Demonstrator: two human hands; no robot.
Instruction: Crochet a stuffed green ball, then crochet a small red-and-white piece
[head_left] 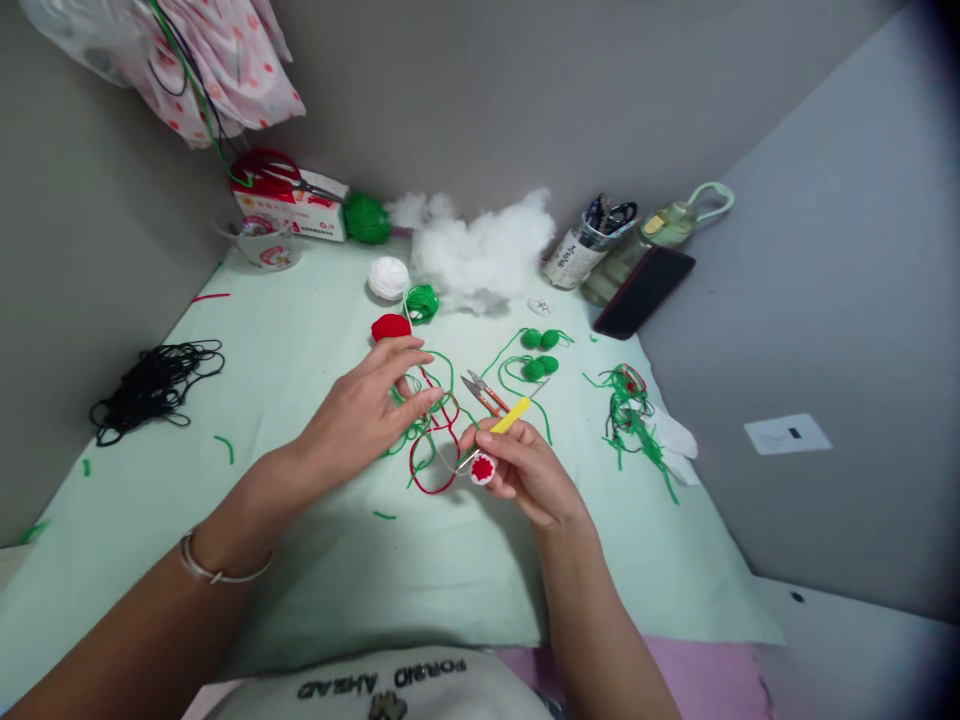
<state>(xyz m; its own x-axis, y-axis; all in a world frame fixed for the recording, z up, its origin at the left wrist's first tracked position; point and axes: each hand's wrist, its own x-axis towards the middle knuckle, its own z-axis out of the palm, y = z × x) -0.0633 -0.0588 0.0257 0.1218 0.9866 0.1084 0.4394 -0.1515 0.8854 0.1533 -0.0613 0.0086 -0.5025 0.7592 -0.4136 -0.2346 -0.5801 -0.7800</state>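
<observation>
My right hand (525,468) is closed around a crochet hook (513,414) with a yellow handle. The same fingers hold a small round crochet piece (482,468), red in the middle with a white edge. My left hand (375,393) hovers over tangled green and red yarn (435,475), fingers spread and apart. Just past its fingertips lie a red yarn ball (391,328), a white yarn ball (388,278) and a green yarn ball (421,303). Thread snips (486,394) with orange handles lie beyond my right hand, close to several small green crocheted balls (541,355).
White stuffing (480,250) is heaped at the back, beside a cup of pens (581,250), a bottle (667,225) and a leaning phone (643,292). Black yarn (154,390) lies left, yarn scraps (634,415) right. Red-handled scissors (274,172) rest on a box (300,215).
</observation>
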